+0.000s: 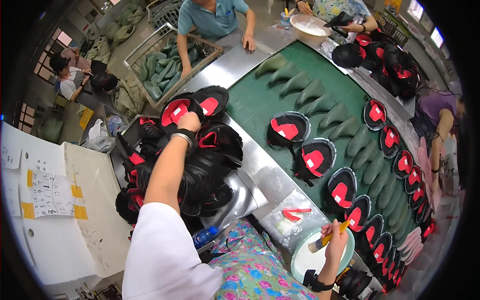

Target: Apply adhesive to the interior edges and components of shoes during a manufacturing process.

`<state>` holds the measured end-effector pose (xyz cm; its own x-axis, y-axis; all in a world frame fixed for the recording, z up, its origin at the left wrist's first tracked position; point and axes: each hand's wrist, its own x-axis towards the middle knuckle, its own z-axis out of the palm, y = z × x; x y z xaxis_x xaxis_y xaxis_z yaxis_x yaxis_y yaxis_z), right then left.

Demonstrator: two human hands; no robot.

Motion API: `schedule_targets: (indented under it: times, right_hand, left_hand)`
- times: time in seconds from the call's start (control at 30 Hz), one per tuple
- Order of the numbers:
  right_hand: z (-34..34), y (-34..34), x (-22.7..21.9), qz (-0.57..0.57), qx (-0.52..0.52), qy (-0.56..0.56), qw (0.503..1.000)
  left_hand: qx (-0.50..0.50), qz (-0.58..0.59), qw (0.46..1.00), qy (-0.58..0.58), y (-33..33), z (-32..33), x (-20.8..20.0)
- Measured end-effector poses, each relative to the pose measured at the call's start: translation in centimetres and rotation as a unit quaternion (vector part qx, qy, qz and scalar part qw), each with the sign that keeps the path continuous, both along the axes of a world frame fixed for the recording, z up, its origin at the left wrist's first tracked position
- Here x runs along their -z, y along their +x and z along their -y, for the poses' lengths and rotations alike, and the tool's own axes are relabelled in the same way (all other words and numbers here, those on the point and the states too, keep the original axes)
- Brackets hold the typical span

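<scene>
Left hand (189, 121) half-buried in shoe uppers (200, 165) — fingers hidden.

A shoe factory floor, with workers gathered around a curved green conveyor belt (260, 100). Rows of black-and-red shoe uppers (342, 190) and green foot-shaped moulds (320, 102) ride along the belt. Beside its near edge, a heap of uppers (195, 165) fills a metal tray, and a bowl of white glue (310, 260) sits with a brush (327, 239) over it. Beyond the belt's far end, a wire cage (150, 50) holds more green moulds, and other people (212, 17) stand at the steel counter.
</scene>
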<state>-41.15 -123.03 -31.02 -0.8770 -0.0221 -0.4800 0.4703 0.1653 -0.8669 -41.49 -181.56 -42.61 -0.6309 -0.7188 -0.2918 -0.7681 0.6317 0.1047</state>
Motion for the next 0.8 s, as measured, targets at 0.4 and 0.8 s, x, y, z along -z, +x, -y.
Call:
schedule_targets:
  times: [0.4,0.8]
  right_hand:
    - [0.4,-0.9,-7.1,-0.201,-0.113,0.048,0.972]
    - [-2.9,8.3,-17.7,-0.173,-0.510,-0.079,0.839]
  left_hand:
    - [0.342,-0.266,0.891,0.138,7.9,-10.1,-29.6]
    - [0.605,-0.138,0.578,0.530,3.6,-27.9,-34.5]
